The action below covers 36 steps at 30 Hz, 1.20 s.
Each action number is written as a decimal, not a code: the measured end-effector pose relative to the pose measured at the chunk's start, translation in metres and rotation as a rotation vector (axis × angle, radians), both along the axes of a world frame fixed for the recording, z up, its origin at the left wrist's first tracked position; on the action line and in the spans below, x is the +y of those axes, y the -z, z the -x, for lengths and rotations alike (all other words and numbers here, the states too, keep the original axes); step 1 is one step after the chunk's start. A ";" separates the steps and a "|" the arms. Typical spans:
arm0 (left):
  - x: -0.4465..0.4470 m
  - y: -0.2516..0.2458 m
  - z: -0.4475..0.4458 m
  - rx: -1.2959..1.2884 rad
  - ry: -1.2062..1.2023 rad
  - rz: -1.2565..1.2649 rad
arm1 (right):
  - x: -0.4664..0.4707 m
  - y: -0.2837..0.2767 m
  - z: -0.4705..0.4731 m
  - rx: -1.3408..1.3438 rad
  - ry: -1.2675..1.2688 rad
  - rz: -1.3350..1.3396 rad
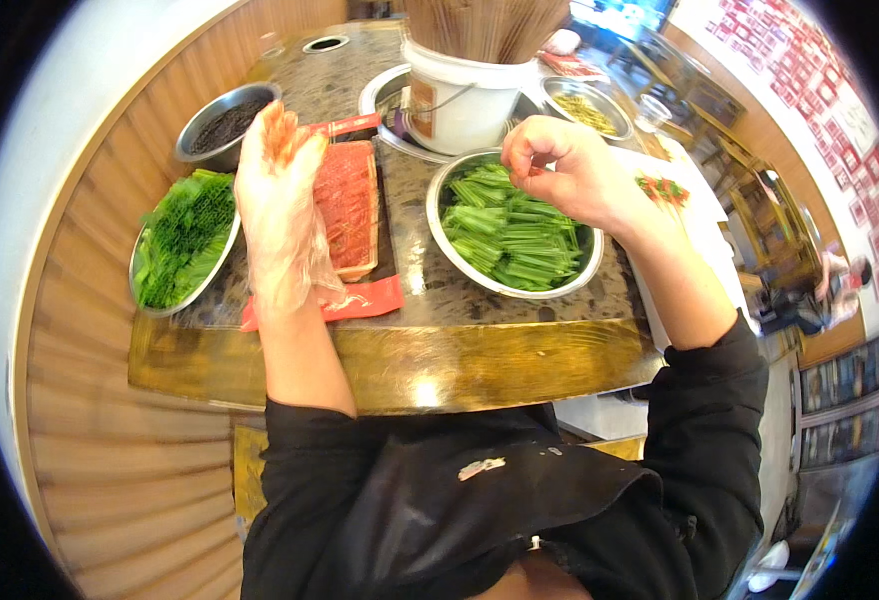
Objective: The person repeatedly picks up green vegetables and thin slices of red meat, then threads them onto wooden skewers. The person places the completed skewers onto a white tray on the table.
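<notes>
My left hand, in a clear plastic glove, is raised beside a tray of red minced meat. Its fingers are curled and smeared orange-red; whether anything lies in them is unclear. My bare right hand hovers over the far right rim of a steel bowl of cut green stalks. Thumb and fingertips come together there, with a reddish patch near them that I cannot make out. Red-and-green skewered pieces lie on a white surface beyond my right wrist.
Leafy greens fill an oval dish at left, behind it a bowl of dark food. A white bucket of wooden skewers stands in a metal basin. Red packets flank the meat tray. Farther right sits a bowl of yellowish pieces.
</notes>
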<state>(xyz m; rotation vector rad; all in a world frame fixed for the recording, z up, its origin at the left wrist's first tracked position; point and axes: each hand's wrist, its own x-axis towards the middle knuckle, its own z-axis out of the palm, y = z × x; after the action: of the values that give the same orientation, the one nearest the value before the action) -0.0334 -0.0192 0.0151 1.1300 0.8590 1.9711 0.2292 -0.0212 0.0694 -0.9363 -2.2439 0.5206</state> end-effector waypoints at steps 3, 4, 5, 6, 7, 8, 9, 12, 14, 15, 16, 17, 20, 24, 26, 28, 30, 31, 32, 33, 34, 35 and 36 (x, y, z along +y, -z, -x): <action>-0.008 -0.009 0.025 -0.094 -0.129 -0.040 | 0.000 -0.014 0.044 -0.134 -0.080 -0.169; -0.010 -0.010 0.031 -0.128 -0.167 -0.022 | 0.001 -0.018 0.058 -0.137 -0.123 -0.252; -0.010 -0.011 0.036 -0.147 -0.200 -0.041 | 0.005 -0.018 0.076 -0.095 -0.140 -0.299; -0.010 -0.011 0.040 -0.194 -0.189 -0.032 | 0.009 -0.018 0.092 -0.119 -0.089 -0.245; -0.008 -0.010 0.042 -0.203 -0.188 -0.043 | 0.015 -0.016 0.106 -0.083 -0.129 -0.265; -0.005 -0.009 0.044 -0.212 -0.186 -0.053 | 0.023 -0.010 0.121 -0.091 -0.061 -0.289; -0.002 -0.008 0.047 -0.221 -0.183 -0.061 | 0.031 -0.001 0.136 -0.013 -0.110 -0.412; 0.003 -0.002 0.053 -0.208 -0.194 -0.052 | 0.044 0.040 0.169 -0.568 -0.164 -0.409; 0.006 -0.001 0.056 -0.189 -0.201 0.026 | 0.055 0.052 0.168 -0.792 -0.228 -0.286; 0.006 0.000 0.058 -0.172 -0.199 0.048 | 0.061 0.053 0.166 -0.759 -0.234 -0.286; 0.007 0.001 0.057 -0.186 -0.177 0.020 | 0.063 0.056 0.166 -0.750 -0.212 -0.259; 0.009 0.002 0.057 -0.185 -0.152 -0.010 | 0.066 0.056 0.169 -0.794 -0.162 -0.212; 0.010 0.003 0.057 -0.203 -0.122 -0.019 | 0.068 0.053 0.169 -0.841 -0.120 -0.206; 0.013 0.007 0.058 -0.193 -0.100 -0.037 | 0.069 0.054 0.167 -0.680 -0.186 -0.179; 0.014 0.009 0.057 -0.200 -0.100 -0.023 | 0.071 0.058 0.166 -0.558 -0.212 -0.122; 0.015 0.010 0.057 -0.207 -0.099 -0.020 | 0.076 0.060 0.165 -0.534 -0.231 -0.062; 0.017 0.011 0.057 -0.229 -0.081 -0.043 | 0.080 0.061 0.166 -0.521 -0.242 -0.007; 0.017 0.011 0.057 -0.220 -0.083 -0.041 | 0.081 0.061 0.166 -0.490 -0.254 0.022; 0.018 0.012 0.058 -0.211 -0.086 -0.038 | 0.082 0.061 0.167 -0.473 -0.251 0.059; 0.018 0.012 0.059 -0.203 -0.091 -0.036 | 0.082 0.061 0.168 -0.461 -0.243 0.113; 0.018 0.012 0.060 -0.181 -0.094 -0.039 | 0.082 0.060 0.168 -0.450 -0.257 0.120; 0.017 0.012 0.060 -0.192 -0.089 -0.039 | 0.081 0.059 0.169 -0.436 -0.268 0.116; 0.016 0.012 0.060 -0.204 -0.084 -0.040 | 0.079 0.058 0.168 -0.427 -0.264 0.127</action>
<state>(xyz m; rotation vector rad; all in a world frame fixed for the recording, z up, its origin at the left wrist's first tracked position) -0.0930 -0.0028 0.0031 0.9089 0.7731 2.1385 0.0608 0.0582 0.0111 -0.8827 -2.7719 0.6334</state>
